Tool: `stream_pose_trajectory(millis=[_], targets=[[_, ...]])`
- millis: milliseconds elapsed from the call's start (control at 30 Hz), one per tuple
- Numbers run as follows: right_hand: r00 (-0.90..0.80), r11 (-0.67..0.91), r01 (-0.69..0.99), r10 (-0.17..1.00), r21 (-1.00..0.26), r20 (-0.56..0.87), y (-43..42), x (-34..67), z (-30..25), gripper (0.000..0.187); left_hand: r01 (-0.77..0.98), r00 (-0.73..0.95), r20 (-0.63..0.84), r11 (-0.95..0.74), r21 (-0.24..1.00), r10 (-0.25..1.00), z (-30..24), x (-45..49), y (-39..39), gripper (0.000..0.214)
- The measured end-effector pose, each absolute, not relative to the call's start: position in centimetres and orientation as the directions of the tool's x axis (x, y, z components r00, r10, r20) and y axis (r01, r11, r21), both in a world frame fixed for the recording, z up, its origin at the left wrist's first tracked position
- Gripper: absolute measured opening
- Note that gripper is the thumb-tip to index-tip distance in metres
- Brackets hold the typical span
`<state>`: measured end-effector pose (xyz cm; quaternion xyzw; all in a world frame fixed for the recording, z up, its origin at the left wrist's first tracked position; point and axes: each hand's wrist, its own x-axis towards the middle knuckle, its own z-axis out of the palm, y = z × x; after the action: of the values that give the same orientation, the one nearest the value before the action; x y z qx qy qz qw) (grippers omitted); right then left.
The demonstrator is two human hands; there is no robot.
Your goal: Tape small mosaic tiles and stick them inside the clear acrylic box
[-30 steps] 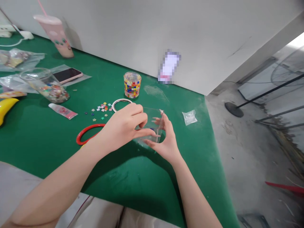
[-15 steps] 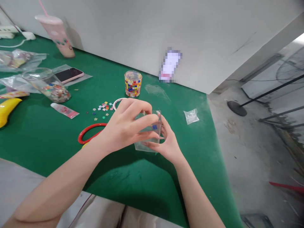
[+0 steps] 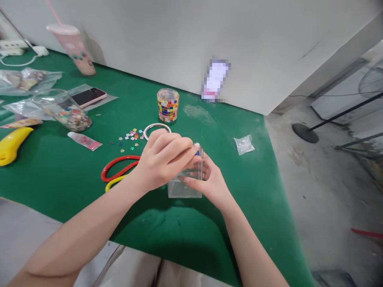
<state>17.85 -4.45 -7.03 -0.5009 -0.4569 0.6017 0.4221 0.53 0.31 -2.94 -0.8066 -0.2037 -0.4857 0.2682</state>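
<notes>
Left hand (image 3: pixel 161 159) pinches a blue tile (image 3: pixel 197 152) against the clear square cup (image 3: pixel 184 188) the right hand (image 3: pixel 211 181) grips.

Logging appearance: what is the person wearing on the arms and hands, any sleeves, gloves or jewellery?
Nothing shows on either. The left forearm and right forearm are bare to the picture's edge, no sleeve in view. The left hand and right hand carry no gloves, rings, watch or bracelet. The right hand's fingernails are long and rounded.
</notes>
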Motion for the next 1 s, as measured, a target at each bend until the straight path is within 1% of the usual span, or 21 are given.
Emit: stream_pose_trajectory(millis=[67, 100, 167, 233, 333, 433, 533, 667, 767, 867, 1000], targets=[[-0.159, -0.230, -0.062, 0.963, -0.971, -0.218, -4.4, 17.8, -7.1, 0.080, 0.606, 0.399, 0.908, -0.780, -0.156, 0.128, -2.7, 0.2, 0.1, 0.011], [-0.154, -0.231, -0.060, 0.963, -0.971, -0.220, -4.4, 17.8, -7.1, 0.078, 0.619, 0.372, 0.913, -0.778, -0.109, 0.168, -2.5, 0.0, 0.1, 0.012], [-0.120, -0.236, -0.048, 0.966, -0.971, -0.229, -4.4, 17.7, -7.1, 0.086, 0.631, 0.347, 0.912, -0.774, -0.056, 0.217, -2.3, -0.2, 0.1, 0.015], [-0.094, -0.242, -0.036, 0.967, -0.970, -0.238, -4.5, 17.6, -6.9, 0.098, 0.622, 0.374, 0.904, -0.779, -0.080, 0.206, -2.3, -0.2, 0.1, 0.015], [-0.097, -0.256, -0.027, 0.963, -0.966, -0.253, -4.6, 17.6, -6.8, 0.106, 0.598, 0.437, 0.889, -0.783, -0.170, 0.141, -2.8, 0.3, 0.2, 0.017], [-0.114, -0.254, -0.005, 0.961, -0.967, -0.252, -4.8, 17.5, -6.8, 0.109, 0.607, 0.463, 0.879, -0.762, -0.224, 0.111, -3.1, 0.8, 0.3, 0.018], [-0.108, -0.228, 0.021, 0.967, -0.974, -0.229, -4.8, 17.5, -7.0, 0.114, 0.625, 0.460, 0.881, -0.745, -0.232, 0.111, -3.1, 0.9, 0.2, 0.018], [-0.108, -0.205, 0.046, 0.972, -0.978, -0.209, -4.9, 17.7, -7.1, 0.109, 0.632, 0.470, 0.874, -0.737, -0.238, 0.120, -3.0, 0.8, 0.2, 0.017], [-0.104, -0.206, 0.036, 0.972, -0.978, -0.209, -5.0, 17.8, -6.9, 0.109, 0.620, 0.467, 0.874, -0.754, -0.218, 0.131, -3.1, 0.8, 0.3, 0.015], [-0.106, -0.219, 0.033, 0.970, -0.975, -0.221, -5.0, 17.7, -6.9, 0.109, 0.598, 0.450, 0.875, -0.788, -0.145, 0.180, -3.3, 0.8, 0.3, 0.011], [-0.078, -0.212, 0.035, 0.974, -0.977, -0.214, -5.0, 17.6, -7.0, 0.115, 0.566, 0.442, 0.865, -0.822, -0.063, 0.238, -3.5, 0.8, 0.4, 0.008]])
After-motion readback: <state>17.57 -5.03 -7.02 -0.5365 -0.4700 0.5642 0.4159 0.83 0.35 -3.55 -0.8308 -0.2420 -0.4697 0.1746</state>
